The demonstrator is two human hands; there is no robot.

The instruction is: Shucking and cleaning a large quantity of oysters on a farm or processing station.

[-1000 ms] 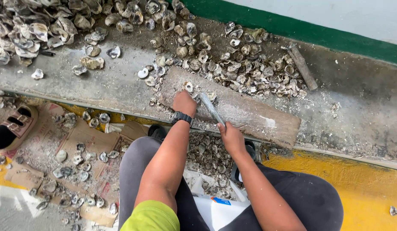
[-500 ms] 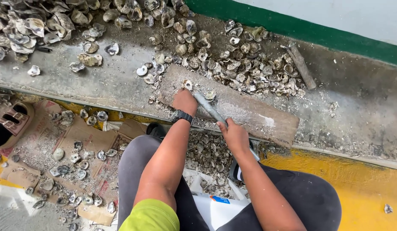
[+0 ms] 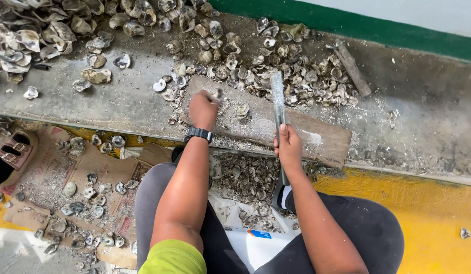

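Note:
My left hand rests on a worn wooden board and pinches a small oyster shell against it. My right hand grips the handle of a flat metal blade, which points away from me and is raised over the board. A loose shell lies on the board between my two hands. A black watch sits on my left wrist. The board lies on a grey concrete ledge.
Heaps of oyster shells cover the ledge behind the board and at the far left. A bucket of shells stands between my knees. Flattened cardboard with scattered shells lies left, beside a brown sandal. A grey stick lies far right.
My right hand has swung the blade up and to the right, away from my left hand. My left hand stays on the board with the shell.

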